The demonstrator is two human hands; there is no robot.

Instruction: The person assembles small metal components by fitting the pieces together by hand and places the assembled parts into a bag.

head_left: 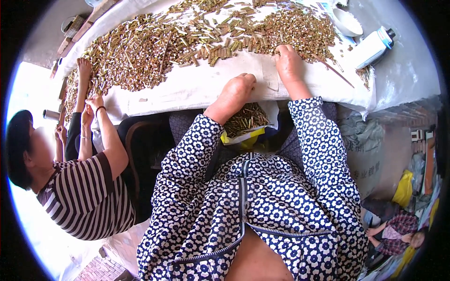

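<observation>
- Left hand (238,90) — over the near part of the tabletop (183,91), which has a white cloth on it; fingers curled in, can't tell if anything is in them.
- Right hand (289,64) farther forward, at the near edge of the metal pieces (300,35); fingers bent, tips at the pieces, can't tell if they grip one.
- Metal pieces: small, gold and brown, heaped across the tabletop; big heap on the left, looser longer ones in the middle, dense heap ahead of the right hand.
- Open bag (273,114), white and yellow, below the tabletop edge, between the forearms; more similar pieces inside.
- Thin brown stick (335,73) lies slanted, right of the right hand.
- White bowl (347,22) at far right, tilted; white and blue bottle (373,48) lying slanted just beside it.
- Person in striped shirt (93,192) at left; other hands (95,102) at the left end of the heap — whose is whose is unclear.
- Own sleeves (190,145) navy and white, floral.
- Lower right, another person in a plaid shirt (397,232), well apart from the tabletop, near a yellow item (403,188).
</observation>
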